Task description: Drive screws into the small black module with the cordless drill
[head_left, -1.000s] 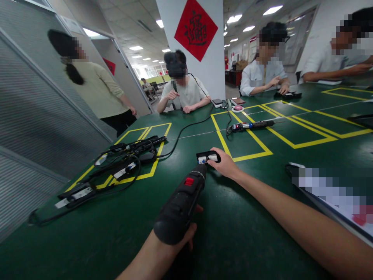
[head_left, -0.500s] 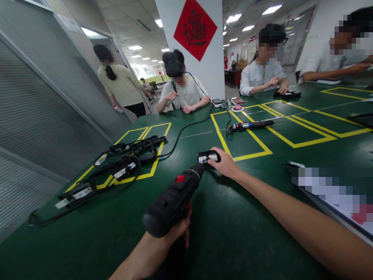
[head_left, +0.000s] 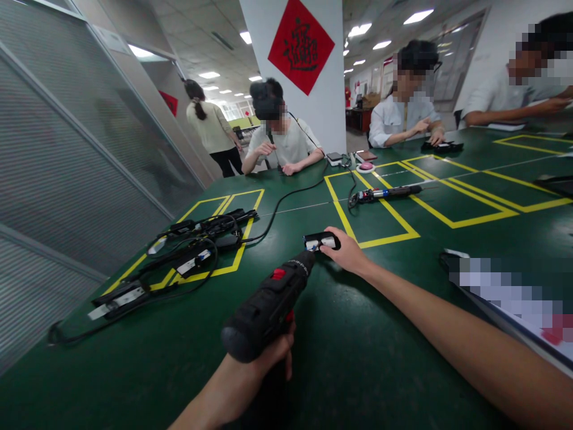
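My left hand [head_left: 275, 352] is wrapped round the grip of a black cordless drill [head_left: 264, 304] with red switches. The drill points forward, its chuck right at the near side of a small black rectangular housing [head_left: 321, 241] with white patches on its face. Whether the bit touches the housing I cannot tell. My right hand [head_left: 344, 251] grips that housing by its right end between thumb and fingers, over the green table. Part of the drill handle is hidden behind my left hand.
Black devices with cables [head_left: 197, 257] lie at left inside yellow tape [head_left: 237, 260]. A pen-like black and blue tool [head_left: 389, 192] lies beyond my right hand. A dark folder-like object [head_left: 456, 263] is at right. Seated people [head_left: 286, 140] work across the green table [head_left: 385, 352].
My hands, the drill and the housing stay almost in place. A person in the background at left has walked to the right, away from the glass partition.
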`<state>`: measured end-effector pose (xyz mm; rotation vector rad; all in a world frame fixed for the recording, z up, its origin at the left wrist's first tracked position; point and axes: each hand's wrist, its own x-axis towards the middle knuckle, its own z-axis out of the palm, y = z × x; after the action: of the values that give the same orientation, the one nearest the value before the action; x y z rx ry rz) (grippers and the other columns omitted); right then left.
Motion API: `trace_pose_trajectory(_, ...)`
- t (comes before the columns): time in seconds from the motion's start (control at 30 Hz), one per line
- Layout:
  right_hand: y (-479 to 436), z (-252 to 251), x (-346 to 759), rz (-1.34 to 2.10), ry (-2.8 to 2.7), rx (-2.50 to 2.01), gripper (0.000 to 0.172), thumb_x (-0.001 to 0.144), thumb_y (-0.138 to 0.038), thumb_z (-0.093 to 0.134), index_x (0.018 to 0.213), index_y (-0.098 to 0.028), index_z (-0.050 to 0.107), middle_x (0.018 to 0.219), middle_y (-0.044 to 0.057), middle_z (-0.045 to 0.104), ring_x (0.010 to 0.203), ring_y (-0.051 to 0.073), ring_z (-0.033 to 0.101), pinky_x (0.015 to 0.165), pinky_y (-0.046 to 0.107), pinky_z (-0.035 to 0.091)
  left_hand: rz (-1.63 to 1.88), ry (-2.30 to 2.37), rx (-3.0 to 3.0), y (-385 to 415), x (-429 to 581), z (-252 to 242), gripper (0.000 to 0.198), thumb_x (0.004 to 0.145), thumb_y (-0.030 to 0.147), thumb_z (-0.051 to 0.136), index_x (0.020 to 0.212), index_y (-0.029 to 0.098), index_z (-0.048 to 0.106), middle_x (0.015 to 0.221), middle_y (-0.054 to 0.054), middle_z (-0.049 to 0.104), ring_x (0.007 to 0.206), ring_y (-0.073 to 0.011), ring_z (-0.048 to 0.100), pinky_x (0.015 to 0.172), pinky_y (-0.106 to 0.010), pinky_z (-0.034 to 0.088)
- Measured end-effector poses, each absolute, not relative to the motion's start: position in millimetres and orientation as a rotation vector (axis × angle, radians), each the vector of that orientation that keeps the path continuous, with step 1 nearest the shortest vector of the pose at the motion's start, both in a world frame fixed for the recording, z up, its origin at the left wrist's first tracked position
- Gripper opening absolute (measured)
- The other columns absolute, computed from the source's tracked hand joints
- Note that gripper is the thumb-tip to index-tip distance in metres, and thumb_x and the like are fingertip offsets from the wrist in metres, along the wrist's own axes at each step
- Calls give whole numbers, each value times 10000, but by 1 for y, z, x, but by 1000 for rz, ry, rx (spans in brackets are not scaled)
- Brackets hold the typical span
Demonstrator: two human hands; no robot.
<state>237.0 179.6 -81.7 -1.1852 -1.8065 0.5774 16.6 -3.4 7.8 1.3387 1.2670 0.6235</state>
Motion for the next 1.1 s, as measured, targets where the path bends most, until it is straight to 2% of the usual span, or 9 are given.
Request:
trace_pose_trajectory(0.47, 181, -84, 237, 573, -1804, -1182, 390, 784, -332, 630, 1153, -232, 552, 1069, 45, 630, 948, 204, 591, 847, 352, 457, 690, 1213, 1294, -4, 16, 8, 288, 846, 366, 583, 1049, 167, 540, 891, -31, 592, 555, -115, 566, 586, -292, 456)
trace_pose_trajectory(0.67, 180, -82, 237, 577, -1808, -1183, 381, 789, -335, 630, 1147, -230, 554, 1074, 43, 630, 951, 202, 591, 852, 354, 456, 661, 1221, 1285, -4, 15, 9, 275, 856, 353, 573, 1051, 161, 546, 855, -22, 595, 559, -123, 572, 629, -306, 444)
trace_pose_trajectory(0.9, 179, -82, 236, 578, -1803, -1176, 385, 788, -324, 630, 1153, -230, 554, 1092, 50, 626, 984, 209, 586, 878, 365, 452, 661, 1224, 1267, -3, 19, 14, 288, 852, 351, 575, 1065, 162, 535, 872, -41, 620, 562, -135, 573, 611, -313, 447)
trace_pose_trajectory(1.1, 180, -82, 236, 581, -1799, -1179, 395, 781, -325, 632, 1157, -227, 557, 1096, 52, 625, 984, 208, 586, 880, 363, 452, 694, 1218, 1263, -3, 16, 13, 281, 852, 335, 574, 1077, 175, 526, 868, -15, 599, 550, -126, 576, 611, -310, 444)
